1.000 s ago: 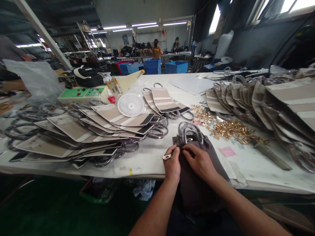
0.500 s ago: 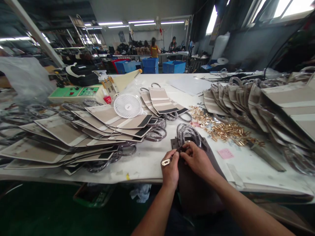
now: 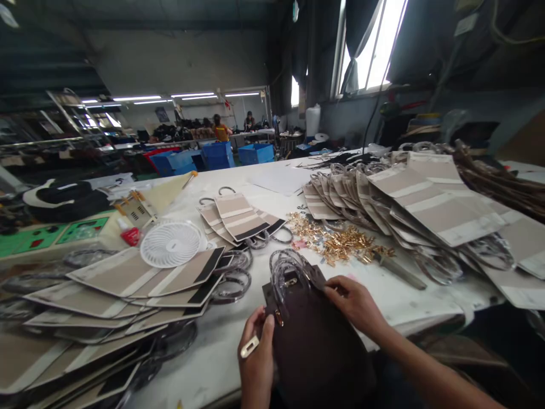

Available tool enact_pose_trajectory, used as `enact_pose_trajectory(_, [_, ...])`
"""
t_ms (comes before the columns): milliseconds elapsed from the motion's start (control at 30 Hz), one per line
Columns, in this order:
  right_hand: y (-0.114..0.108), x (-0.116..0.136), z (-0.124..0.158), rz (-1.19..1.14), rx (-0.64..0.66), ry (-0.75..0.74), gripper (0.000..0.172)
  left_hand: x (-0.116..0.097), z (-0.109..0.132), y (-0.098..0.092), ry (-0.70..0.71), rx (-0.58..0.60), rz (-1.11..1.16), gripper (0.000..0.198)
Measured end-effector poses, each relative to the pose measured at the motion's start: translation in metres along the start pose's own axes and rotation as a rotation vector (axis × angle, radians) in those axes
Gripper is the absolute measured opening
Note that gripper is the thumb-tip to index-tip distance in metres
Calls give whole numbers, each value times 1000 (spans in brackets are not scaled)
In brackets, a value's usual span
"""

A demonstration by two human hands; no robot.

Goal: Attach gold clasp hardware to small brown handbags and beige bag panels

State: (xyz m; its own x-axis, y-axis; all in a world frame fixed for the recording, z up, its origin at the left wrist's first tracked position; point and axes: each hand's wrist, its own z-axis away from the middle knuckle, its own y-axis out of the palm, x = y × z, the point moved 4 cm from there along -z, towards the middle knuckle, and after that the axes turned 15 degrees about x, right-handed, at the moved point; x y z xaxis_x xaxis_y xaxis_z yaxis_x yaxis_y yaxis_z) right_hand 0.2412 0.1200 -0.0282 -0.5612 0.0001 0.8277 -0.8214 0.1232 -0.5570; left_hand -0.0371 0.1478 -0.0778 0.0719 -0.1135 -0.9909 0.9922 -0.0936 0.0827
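A dark brown bag point(image 3: 315, 346) lies at the near edge of the white table point(image 3: 281, 204), its plastic-wrapped handles point(image 3: 285, 272) standing up at the top. My left hand point(image 3: 255, 355) grips the bag's left top corner, fingers closed, with a small gold metal clasp point(image 3: 249, 346) held against the fingers. My right hand point(image 3: 355, 304) pinches the bag's upper right edge beside the handles.
Stacks of beige striped bags lie left point(image 3: 128, 284), centre point(image 3: 238, 218) and right point(image 3: 426, 204). A pile of gold hardware point(image 3: 340, 241) sits beyond the brown bag, a small white fan point(image 3: 170, 244) to the left. Blue crates and other people stand far back.
The view has swung up and to the right. My left hand has dropped lower on the bag's left corner, and my right hand has shifted to its upper right edge.
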Motion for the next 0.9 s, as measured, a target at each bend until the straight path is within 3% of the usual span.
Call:
enact_pose_trajectory(100, [-43, -50, -18, 213, -102, 107, 29, -11, 0, -4, 10, 16, -182, 62])
enact_pose_trajectory(167, [-54, -70, -38, 257, -84, 114, 28, -21, -1, -4, 85, 12, -334, 57])
enact_pose_trajectory(333, [-41, -86, -76, 367, -3, 157, 20, -52, 0, 11, 378, 33, -720, 41])
enact_pose_trajectory(433, [-35, -92, -83, 396, 17, 194, 16, -79, 9, 26, 528, 73, -849, 47])
enact_pose_trajectory(533, [-34, -96, -83, 395, 40, 188, 13, -107, 14, 51, 591, 277, -877, 48])
enact_pose_trajectory(633, [-33, -97, -81, 377, 83, 133, 14, -123, 2, 82, 604, 493, -924, 38])
enact_pose_trajectory(767, [-28, -97, -75, 367, 136, 73, 26, -115, -30, 119, 607, 719, -1194, 34])
enact_pose_trajectory(900, [-25, -98, -75, 387, 189, 50, 27, -104, -51, 138, 613, 867, -1453, 29])
